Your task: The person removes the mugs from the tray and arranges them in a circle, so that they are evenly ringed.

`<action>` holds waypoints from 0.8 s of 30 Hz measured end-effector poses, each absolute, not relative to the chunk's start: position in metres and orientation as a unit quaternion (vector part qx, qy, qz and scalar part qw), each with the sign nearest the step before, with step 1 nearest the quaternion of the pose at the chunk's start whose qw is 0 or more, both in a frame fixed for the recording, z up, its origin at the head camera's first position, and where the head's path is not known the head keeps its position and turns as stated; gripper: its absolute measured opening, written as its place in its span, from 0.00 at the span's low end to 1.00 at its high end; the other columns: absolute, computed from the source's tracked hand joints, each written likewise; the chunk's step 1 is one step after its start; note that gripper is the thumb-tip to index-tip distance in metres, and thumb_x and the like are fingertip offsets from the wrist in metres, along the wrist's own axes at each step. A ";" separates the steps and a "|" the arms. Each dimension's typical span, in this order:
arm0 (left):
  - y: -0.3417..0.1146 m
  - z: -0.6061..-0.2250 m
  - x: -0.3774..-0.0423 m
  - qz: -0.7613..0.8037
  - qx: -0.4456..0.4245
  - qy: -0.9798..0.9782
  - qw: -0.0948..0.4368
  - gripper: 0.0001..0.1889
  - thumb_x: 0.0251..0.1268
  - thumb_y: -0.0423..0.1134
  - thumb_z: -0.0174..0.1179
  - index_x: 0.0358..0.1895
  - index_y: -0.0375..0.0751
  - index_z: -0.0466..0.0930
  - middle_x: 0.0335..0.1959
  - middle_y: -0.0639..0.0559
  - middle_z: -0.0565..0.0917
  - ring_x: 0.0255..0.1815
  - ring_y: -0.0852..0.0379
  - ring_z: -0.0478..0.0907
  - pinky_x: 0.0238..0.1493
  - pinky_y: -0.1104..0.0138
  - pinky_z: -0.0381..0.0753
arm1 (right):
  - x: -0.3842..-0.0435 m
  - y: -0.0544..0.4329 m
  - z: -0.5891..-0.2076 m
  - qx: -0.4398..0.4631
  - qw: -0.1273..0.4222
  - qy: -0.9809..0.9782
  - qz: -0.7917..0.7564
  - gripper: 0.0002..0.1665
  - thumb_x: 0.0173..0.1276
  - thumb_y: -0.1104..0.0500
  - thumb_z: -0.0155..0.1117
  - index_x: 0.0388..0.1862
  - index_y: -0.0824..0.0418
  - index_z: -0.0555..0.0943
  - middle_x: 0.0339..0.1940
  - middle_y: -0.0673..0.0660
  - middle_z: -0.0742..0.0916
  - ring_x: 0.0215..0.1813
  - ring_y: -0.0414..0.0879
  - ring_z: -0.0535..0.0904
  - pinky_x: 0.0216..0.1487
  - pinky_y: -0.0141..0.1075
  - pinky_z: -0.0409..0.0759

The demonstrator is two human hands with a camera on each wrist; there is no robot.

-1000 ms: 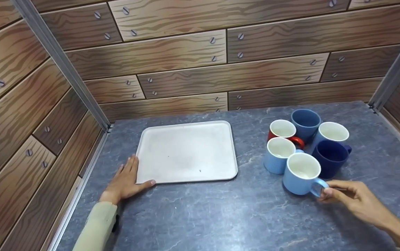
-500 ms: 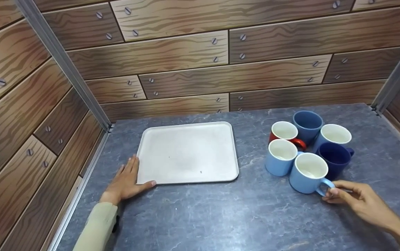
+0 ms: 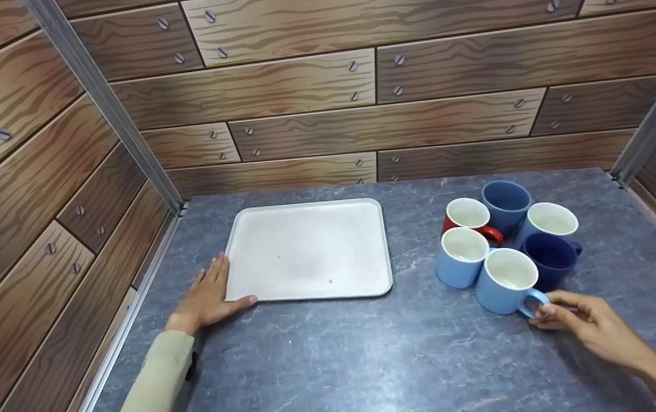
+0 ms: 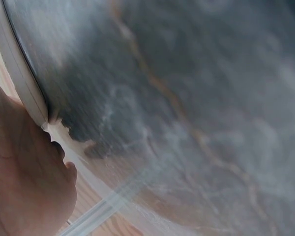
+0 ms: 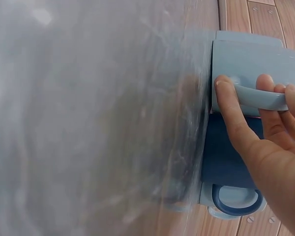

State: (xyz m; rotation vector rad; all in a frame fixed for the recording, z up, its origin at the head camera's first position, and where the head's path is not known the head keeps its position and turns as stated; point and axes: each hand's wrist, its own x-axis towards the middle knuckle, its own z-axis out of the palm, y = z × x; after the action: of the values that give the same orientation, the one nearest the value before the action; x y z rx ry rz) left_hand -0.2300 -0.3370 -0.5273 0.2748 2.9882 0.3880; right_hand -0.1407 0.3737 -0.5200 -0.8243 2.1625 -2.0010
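My right hand [image 3: 591,329] pinches the handle of a light blue mug [image 3: 502,292], which stands upright at the front of a cluster. In the right wrist view, thumb and fingers are around that handle [image 5: 259,97]. Close behind it stand another light blue mug [image 3: 458,266] to the left and a dark blue mug [image 3: 548,266] to the right. My left hand [image 3: 202,297] lies with straight fingers at the near left corner of a white tray [image 3: 305,252], fingers along its left edge and thumb at the front edge. The left wrist view shows part of this hand [image 4: 29,177].
Farther back in the cluster are a red mug [image 3: 465,214], a medium blue mug [image 3: 506,206] and a pale-rimmed blue mug [image 3: 551,220]. The grey marbled tabletop [image 3: 333,355] meets wood-patterned walls [image 3: 305,137] at the back and sides.
The gripped light blue mug has shifted slightly to the right, closer to the dark blue mug, with my right hand moving along. My left hand and the tray keep their places.
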 end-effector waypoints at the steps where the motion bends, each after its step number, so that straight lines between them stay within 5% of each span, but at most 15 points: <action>1: -0.336 -0.527 -0.230 0.129 0.091 0.986 0.057 0.67 0.64 0.80 0.57 0.86 0.27 0.41 0.89 0.32 0.43 0.90 0.34 0.40 0.89 0.41 0.40 | -0.141 0.374 -0.520 -0.269 0.041 0.707 -0.652 0.13 0.80 0.81 0.46 0.56 0.90 0.74 0.45 0.58 0.91 0.51 0.44 0.92 0.53 0.39 0.91; 12: -0.335 -0.526 -0.231 0.129 0.093 0.986 0.052 0.67 0.64 0.79 0.58 0.86 0.27 0.42 0.89 0.32 0.43 0.90 0.34 0.41 0.89 0.41 0.41 | -0.144 0.384 -0.516 -0.236 0.073 0.692 -0.678 0.17 0.81 0.79 0.47 0.62 0.87 0.75 0.53 0.58 0.92 0.57 0.46 0.91 0.55 0.42 0.89; 20: -0.333 -0.524 -0.234 0.127 0.099 0.986 0.044 0.67 0.64 0.79 0.58 0.85 0.26 0.44 0.88 0.30 0.45 0.89 0.33 0.43 0.88 0.40 0.44 | -0.148 0.386 -0.514 -0.182 0.024 0.693 -0.697 0.19 0.79 0.79 0.52 0.61 0.74 0.84 0.51 0.55 0.94 0.50 0.45 0.93 0.48 0.40 0.91; 24: -0.334 -0.523 -0.237 0.128 0.102 0.985 0.049 0.68 0.63 0.79 0.58 0.85 0.24 0.43 0.88 0.28 0.45 0.89 0.31 0.43 0.88 0.39 0.43 | -0.147 0.382 -0.507 -0.149 -0.023 0.762 -0.630 0.15 0.76 0.78 0.59 0.58 0.78 0.84 0.48 0.46 0.94 0.45 0.41 0.93 0.44 0.37 0.91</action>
State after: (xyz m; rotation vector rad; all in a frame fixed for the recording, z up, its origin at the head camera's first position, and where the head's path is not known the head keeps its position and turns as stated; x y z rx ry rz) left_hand -0.2368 -0.3343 -0.5229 0.3099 3.0019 0.3890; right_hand -0.1474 0.3817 -0.5071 -0.4756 2.4281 -2.0084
